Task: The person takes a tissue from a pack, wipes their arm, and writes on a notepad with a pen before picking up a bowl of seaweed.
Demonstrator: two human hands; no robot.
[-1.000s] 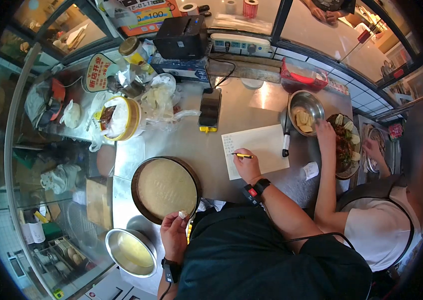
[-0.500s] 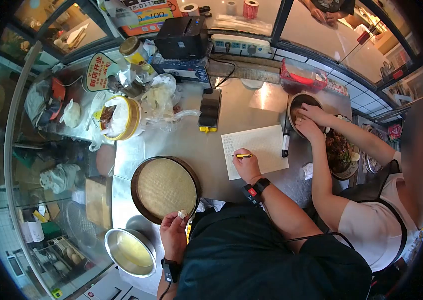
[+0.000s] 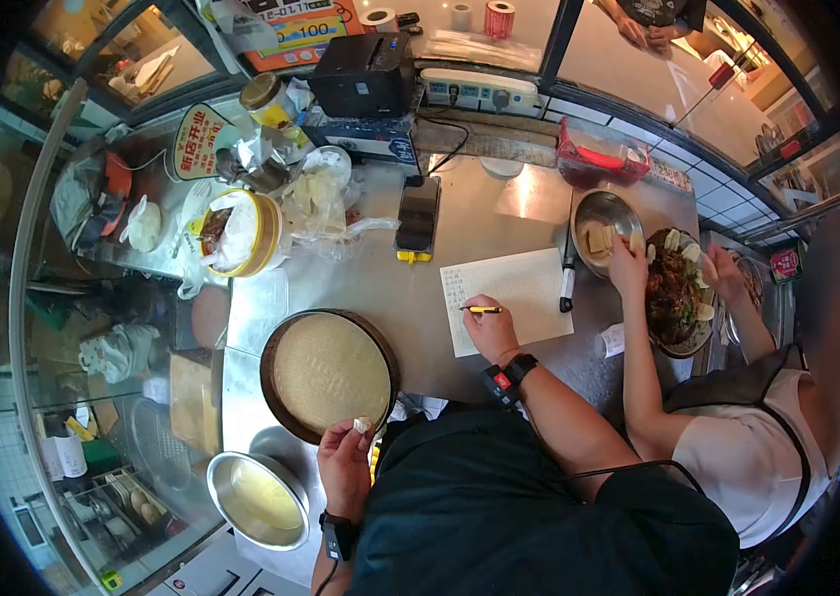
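Observation:
My right hand (image 3: 490,328) is closed round a yellow and black pen (image 3: 483,310), its tip on a sheet of grid paper (image 3: 519,288) with handwriting down the left side. My left hand (image 3: 345,452) pinches a small whitish piece (image 3: 362,425), too small to identify, by the near rim of a round steamer (image 3: 331,372) lined with a woven mat. Below and left of the steamer stands a metal bowl (image 3: 258,502) holding something pale yellow.
On the right a co-worker's hands (image 3: 629,266) are over a metal bowl (image 3: 607,214) and a dish of dark food (image 3: 673,303). A black phone (image 3: 418,219), a black marker (image 3: 567,278) and a bamboo steamer (image 3: 266,235) lie behind. A printer (image 3: 362,76) stands at the back.
The co-worker's hands have moved out of the metal bowl towards the dish, parting and uncovering pale pieces in the bowl. My own hands look unmoved.

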